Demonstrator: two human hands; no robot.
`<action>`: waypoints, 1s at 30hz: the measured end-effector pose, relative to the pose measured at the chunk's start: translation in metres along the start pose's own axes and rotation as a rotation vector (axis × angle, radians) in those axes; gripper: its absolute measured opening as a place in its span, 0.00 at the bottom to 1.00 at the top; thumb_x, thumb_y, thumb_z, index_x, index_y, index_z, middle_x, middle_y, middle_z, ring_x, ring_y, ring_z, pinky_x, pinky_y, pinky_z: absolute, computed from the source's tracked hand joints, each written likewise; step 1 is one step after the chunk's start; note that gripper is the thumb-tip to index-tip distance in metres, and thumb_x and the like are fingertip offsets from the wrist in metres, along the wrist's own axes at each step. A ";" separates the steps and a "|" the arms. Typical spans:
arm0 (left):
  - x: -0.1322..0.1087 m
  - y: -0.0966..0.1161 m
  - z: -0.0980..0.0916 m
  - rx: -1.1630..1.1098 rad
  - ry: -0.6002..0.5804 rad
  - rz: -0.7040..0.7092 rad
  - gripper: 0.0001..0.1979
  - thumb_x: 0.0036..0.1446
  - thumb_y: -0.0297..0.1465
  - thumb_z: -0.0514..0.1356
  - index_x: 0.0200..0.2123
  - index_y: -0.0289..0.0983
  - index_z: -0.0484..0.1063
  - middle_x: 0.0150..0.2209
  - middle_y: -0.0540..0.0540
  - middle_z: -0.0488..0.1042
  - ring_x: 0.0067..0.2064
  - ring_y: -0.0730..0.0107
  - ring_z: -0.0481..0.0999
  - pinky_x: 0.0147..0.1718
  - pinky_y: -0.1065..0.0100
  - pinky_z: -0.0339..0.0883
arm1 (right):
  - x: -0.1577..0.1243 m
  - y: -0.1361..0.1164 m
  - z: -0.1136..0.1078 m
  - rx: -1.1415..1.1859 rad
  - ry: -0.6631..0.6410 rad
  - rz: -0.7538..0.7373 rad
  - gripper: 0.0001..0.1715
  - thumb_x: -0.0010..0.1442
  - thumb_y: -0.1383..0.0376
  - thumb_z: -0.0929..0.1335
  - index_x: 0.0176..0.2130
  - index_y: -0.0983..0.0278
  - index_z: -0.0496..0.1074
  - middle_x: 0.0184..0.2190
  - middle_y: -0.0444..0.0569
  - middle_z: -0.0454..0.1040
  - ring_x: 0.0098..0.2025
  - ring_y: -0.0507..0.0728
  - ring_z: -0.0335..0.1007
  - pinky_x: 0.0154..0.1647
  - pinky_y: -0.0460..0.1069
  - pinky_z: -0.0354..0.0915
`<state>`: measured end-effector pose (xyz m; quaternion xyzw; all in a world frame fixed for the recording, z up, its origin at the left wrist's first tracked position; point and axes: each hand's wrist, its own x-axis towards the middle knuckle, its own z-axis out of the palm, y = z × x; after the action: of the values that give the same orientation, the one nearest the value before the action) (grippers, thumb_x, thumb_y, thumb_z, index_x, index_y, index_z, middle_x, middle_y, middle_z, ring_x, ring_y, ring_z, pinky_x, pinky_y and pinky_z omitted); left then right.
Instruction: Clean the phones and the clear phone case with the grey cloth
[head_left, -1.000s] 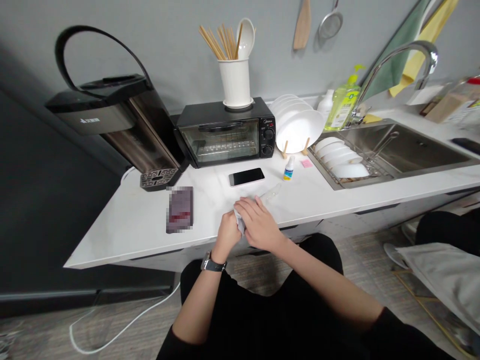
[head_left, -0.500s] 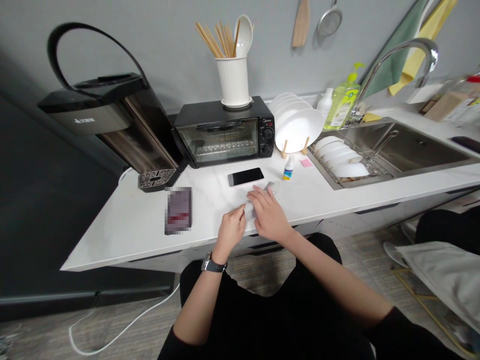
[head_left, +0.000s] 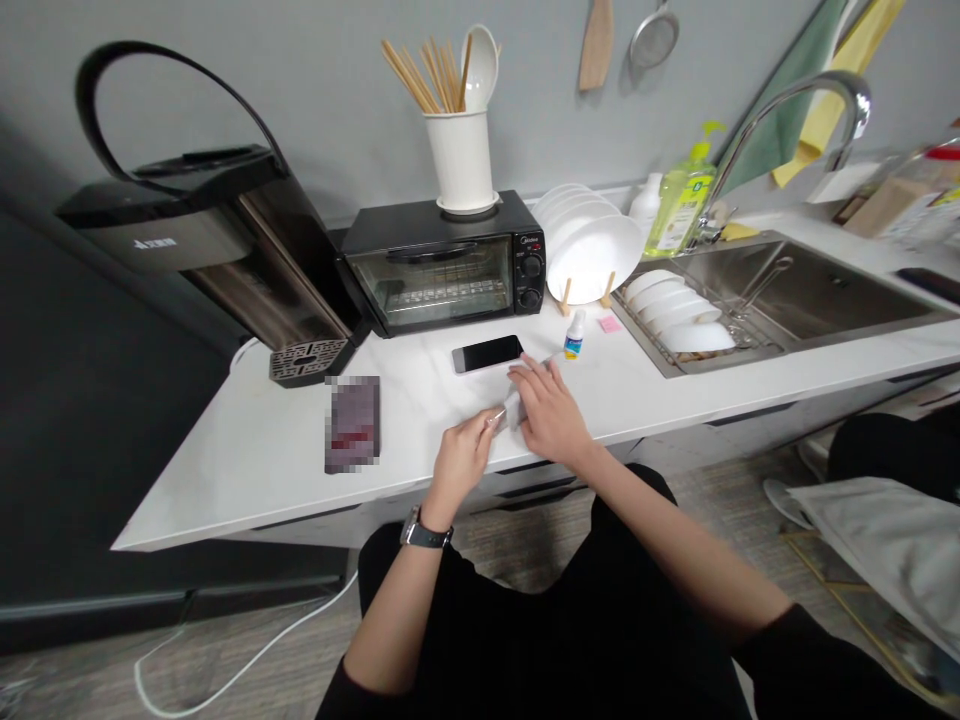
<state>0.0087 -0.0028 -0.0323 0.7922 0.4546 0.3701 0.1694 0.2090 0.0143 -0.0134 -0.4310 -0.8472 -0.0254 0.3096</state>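
Closed in a pinch, my left hand (head_left: 466, 452) holds the near end of a thin, shiny pale thing (head_left: 496, 418) whose kind I cannot make out. My right hand (head_left: 551, 410) is just to its right, fingers stretched out and lying over a whitish-grey piece (head_left: 513, 404), perhaps a wipe or cloth, that is mostly hidden beneath them. Its thumb is hidden. Beyond the fingers lies a dark-screened phone (head_left: 487, 354). A small spray bottle (head_left: 574, 336) with a blue and yellow label stands upright behind my right hand.
A blurred-out dark object (head_left: 354, 424) lies left on the white counter (head_left: 247, 470). Behind are a drinks machine (head_left: 247, 230), a toaster oven (head_left: 442, 270), white plates (head_left: 596, 260) in a rack and a pink sticky note (head_left: 609, 324). The sink (head_left: 825, 300) holds bowls (head_left: 675, 310).
My right hand has shifted slightly right and away from my left hand, showing more of the pale thing between them. The left hand keeps its pinch. The view has shifted slightly.
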 end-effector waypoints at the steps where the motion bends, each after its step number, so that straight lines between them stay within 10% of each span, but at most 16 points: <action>1: -0.001 -0.002 0.000 0.028 0.007 -0.007 0.12 0.67 0.25 0.52 0.43 0.36 0.77 0.37 0.42 0.83 0.37 0.62 0.82 0.38 0.66 0.73 | -0.002 -0.015 0.004 0.030 -0.018 -0.034 0.44 0.50 0.73 0.63 0.66 0.74 0.59 0.67 0.64 0.64 0.76 0.68 0.44 0.76 0.68 0.40; 6: -0.006 -0.010 -0.003 0.086 0.016 0.025 0.09 0.56 0.21 0.55 0.29 0.37 0.71 0.27 0.44 0.78 0.28 0.64 0.77 0.30 0.68 0.68 | -0.009 -0.049 0.016 0.074 -0.072 -0.149 0.44 0.54 0.73 0.62 0.69 0.72 0.57 0.68 0.61 0.64 0.74 0.66 0.49 0.77 0.66 0.39; 14: 0.000 0.002 -0.002 -0.057 -0.016 0.021 0.14 0.72 0.31 0.53 0.54 0.40 0.76 0.49 0.43 0.83 0.48 0.63 0.83 0.47 0.67 0.73 | 0.000 0.025 -0.006 -0.049 0.038 0.076 0.42 0.49 0.75 0.63 0.64 0.72 0.62 0.67 0.64 0.65 0.73 0.70 0.50 0.75 0.70 0.41; 22: -0.005 -0.008 -0.003 0.078 -0.004 -0.012 0.11 0.60 0.22 0.53 0.29 0.37 0.71 0.27 0.44 0.78 0.29 0.64 0.77 0.31 0.68 0.69 | -0.011 -0.049 0.015 0.072 -0.072 -0.141 0.45 0.53 0.72 0.62 0.70 0.71 0.55 0.70 0.61 0.62 0.74 0.66 0.50 0.77 0.67 0.37; 30: 0.000 0.001 -0.001 -0.051 -0.027 0.025 0.14 0.72 0.32 0.52 0.52 0.39 0.76 0.50 0.42 0.83 0.47 0.61 0.83 0.48 0.65 0.74 | -0.001 0.027 -0.002 -0.050 0.046 0.066 0.46 0.49 0.74 0.63 0.67 0.72 0.59 0.69 0.64 0.62 0.75 0.70 0.47 0.75 0.71 0.40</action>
<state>0.0080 -0.0034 -0.0313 0.7980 0.4329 0.3732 0.1911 0.2308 0.0297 -0.0183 -0.4656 -0.8242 -0.0464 0.3189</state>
